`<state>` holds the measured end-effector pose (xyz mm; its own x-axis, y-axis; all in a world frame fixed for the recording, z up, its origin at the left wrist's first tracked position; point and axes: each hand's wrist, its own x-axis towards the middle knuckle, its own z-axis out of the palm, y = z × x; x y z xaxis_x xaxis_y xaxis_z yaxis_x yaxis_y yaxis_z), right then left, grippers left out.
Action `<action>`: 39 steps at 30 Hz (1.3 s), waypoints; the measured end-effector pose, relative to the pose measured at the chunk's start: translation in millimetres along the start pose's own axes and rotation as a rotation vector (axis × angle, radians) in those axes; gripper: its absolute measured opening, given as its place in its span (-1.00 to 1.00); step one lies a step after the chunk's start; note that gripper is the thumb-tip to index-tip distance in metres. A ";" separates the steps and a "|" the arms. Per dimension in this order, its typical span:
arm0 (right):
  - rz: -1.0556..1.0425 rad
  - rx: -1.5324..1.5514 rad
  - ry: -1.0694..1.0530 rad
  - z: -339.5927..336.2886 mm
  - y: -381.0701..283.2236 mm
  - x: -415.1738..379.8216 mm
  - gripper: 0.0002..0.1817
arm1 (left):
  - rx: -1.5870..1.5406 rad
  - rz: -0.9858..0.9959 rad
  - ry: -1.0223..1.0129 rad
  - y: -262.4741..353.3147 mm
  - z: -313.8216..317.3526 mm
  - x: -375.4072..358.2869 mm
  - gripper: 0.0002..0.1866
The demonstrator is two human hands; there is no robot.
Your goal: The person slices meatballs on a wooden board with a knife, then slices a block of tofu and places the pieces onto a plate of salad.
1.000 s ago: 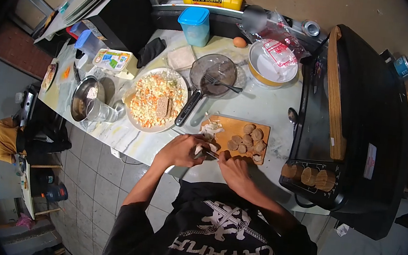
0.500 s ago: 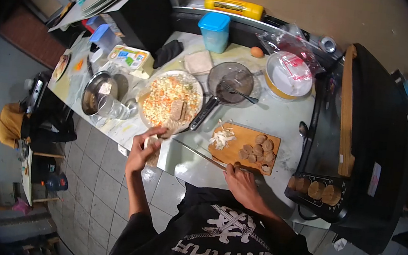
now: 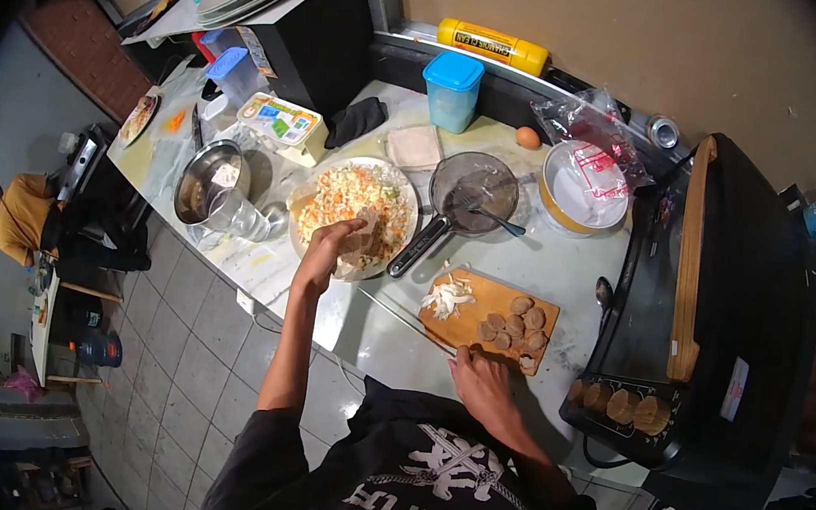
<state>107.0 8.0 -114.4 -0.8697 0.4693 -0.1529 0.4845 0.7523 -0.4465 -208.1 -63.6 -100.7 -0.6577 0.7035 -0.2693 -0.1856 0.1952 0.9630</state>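
My left hand (image 3: pixel 326 254) is over the near side of a plate (image 3: pixel 416 201) heaped with chopped white and orange food (image 3: pixel 349 198). Its fingers are closed at a brown food block (image 3: pixel 364 234) lying over the heap; they partly hide it. My right hand (image 3: pixel 482 382) is closed round the handle of a long knife (image 3: pixel 399 314), whose blade points left along the counter's near side. Just beyond that hand lies a wooden cutting board (image 3: pixel 469 341) with several round brown slices (image 3: pixel 516 325) and a small pile of white shreds (image 3: pixel 447 297).
Behind the board are a frying pan (image 3: pixel 476 190) with a fork in it and a white-and-yellow bowl (image 3: pixel 585 187). A metal bowl (image 3: pixel 210 184) and a clear cup (image 3: pixel 239 216) stand left. A black oven (image 3: pixel 721 331) bounds the right. Another person (image 3: pixel 30 217) stands far left.
My left hand has moved up and forward, from the counter edge with a pale brown piece to over the plate. My right hand keeps the knife nearly in place. The view has shifted slightly.
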 end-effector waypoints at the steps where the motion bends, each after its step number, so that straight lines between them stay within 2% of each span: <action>1: -0.007 -0.004 -0.018 -1.4 0.9 0.6 -0.72 | -0.001 0.000 -0.003 0.3 1.1 -0.2 -0.57; 4: 0.016 0.011 -0.025 -4.8 1.7 2.0 -0.72 | 0.124 -0.092 0.042 0.8 3.4 -2.7 -0.56; 8: -0.008 0.023 0.014 -4.8 3.5 2.1 -0.72 | 0.261 -0.085 0.028 8.1 5.7 -8.6 -0.56; 10: 0.014 0.033 -0.021 -7.5 1.2 3.4 -0.71 | 0.329 0.040 0.067 4.3 6.9 -7.8 -0.58; 14: 0.015 0.043 -0.037 -6.9 1.1 3.5 -0.72 | 0.357 0.001 0.076 9.8 4.3 -9.1 -0.60; 16: 0.009 0.022 0.023 -2.6 3.2 3.4 -0.71 | 0.378 0.004 0.076 12.1 -1.7 -10.1 -0.61; 18: 0.015 0.020 0.024 -6.9 3.6 -0.4 -0.70 | 0.354 0.054 0.069 16.4 -3.3 -20.4 -0.66; 20: 0.027 0.017 0.021 -10.4 6.7 -3.1 -0.69 | 0.040 0.072 0.084 28.2 1.5 -35.9 -0.68; 21: 0.017 0.028 0.030 -11.8 9.9 -4.5 -0.69 | -0.009 0.037 -0.006 40.7 9.9 -53.9 -0.68; 22: 0.005 0.037 0.038 -13.3 13.2 -5.8 -0.69 | -0.012 0.027 -0.014 46.2 16.8 -66.1 -0.68; 24: 0.016 0.061 0.055 -13.9 20.5 -8.2 -0.70 | 0.126 -0.098 -0.317 52.1 30.1 -87.2 -0.67; 26: 0.027 0.162 0.089 -13.4 28.0 -11.6 -0.71 | 0.309 0.018 -0.503 57.2 49.2 -111.0 -0.62; 27: 0.036 0.163 0.103 -15.9 30.0 -12.8 -0.73 | 0.313 -0.032 -0.606 51.5 52.4 -115.6 -0.59; 28: 0.046 0.165 0.097 -20.1 31.5 -14.6 -0.73 | 0.314 0.032 -0.637 48.6 60.1 -121.6 -0.61; 30: 0.063 0.193 0.123 -32.7 32.4 -18.7 -0.74 | 0.355 -0.002 -0.635 29.8 63.3 -125.9 -0.61; 31: 0.147 0.228 0.053 -35.9 34.2 -20.6 -0.75 | 0.352 -0.007 -0.635 19.1 64.3 -127.7 -0.61; 33: 0.151 0.212 0.032 -48.6 35.9 -22.6 -0.73 | 0.267 -0.075 -0.458 -3.6 64.9 -128.7 -0.61; 34: 0.155 0.198 0.016 -52.2 37.8 -23.0 -0.71 | 0.266 -0.081 -0.453 -16.2 64.6 -125.8 -0.61; 36: 0.164 0.207 -0.002 -55.4 40.3 -21.9 -0.72 | 0.070 -0.203 -0.222 -41.1 64.1 -117.4 -0.58; 37: 0.172 0.214 -0.029 -59.7 39.0 -20.5 -0.72 | -0.030 -0.161 -0.149 -47.8 70.3 -114.3 -0.55; 39: 0.184 0.217 -0.060 -59.3 38.4 -20.0 -0.71 | -0.012 -0.174 -0.079 -52.0 80.4 -109.7 -0.54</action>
<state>148.6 54.9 -76.2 -0.7765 0.5556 -0.2973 0.6082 0.5375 -0.5841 -67.6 -96.0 -121.0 -0.5554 0.7116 -0.4302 -0.3002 0.3108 0.9018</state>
